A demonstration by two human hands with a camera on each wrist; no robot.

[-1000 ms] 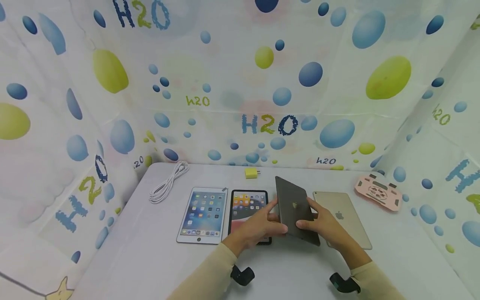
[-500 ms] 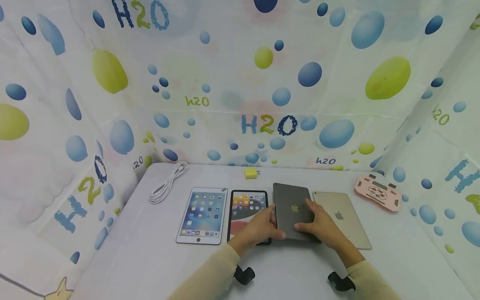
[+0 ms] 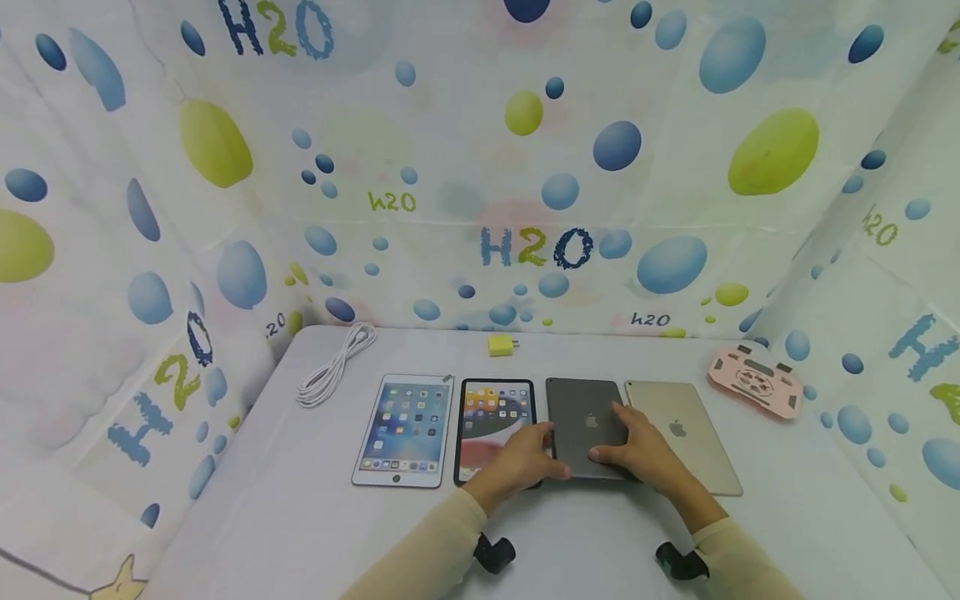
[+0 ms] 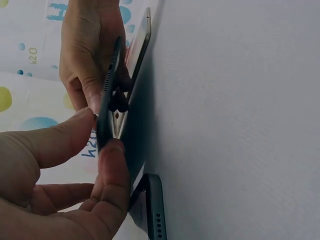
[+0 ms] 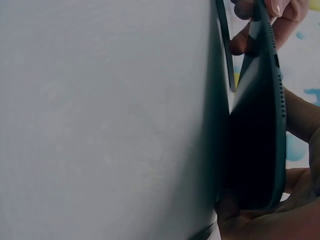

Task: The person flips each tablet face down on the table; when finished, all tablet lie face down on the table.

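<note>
A dark grey tablet [image 3: 585,425], back side up, is held between both hands just above the table. My left hand [image 3: 521,462] pinches its left edge, thumb on the back and fingers beneath. On the opposite edge my right hand [image 3: 648,450] grips it with the thumb lying across the back. In the right wrist view the tablet's dark underside [image 5: 252,145] is tilted away from the white surface. Left of it lies a black-framed tablet [image 3: 480,425] with its screen lit, partly covered by my left hand. A gold tablet [image 3: 693,433] lies back up on the right.
A white-framed tablet [image 3: 405,429] with a lit screen lies farther left. Behind it is a coiled white cable [image 3: 333,371]. A yellow charger plug [image 3: 501,345] sits near the back edge. The pink gamepad-shaped object [image 3: 755,382] is at the back right, before a patterned curtain [image 3: 450,125].
The dark grey tablet has turned from a steep tilt to nearly flat and come lower, between the black-framed and gold tablets. Both hands have kept hold of its edges.
</note>
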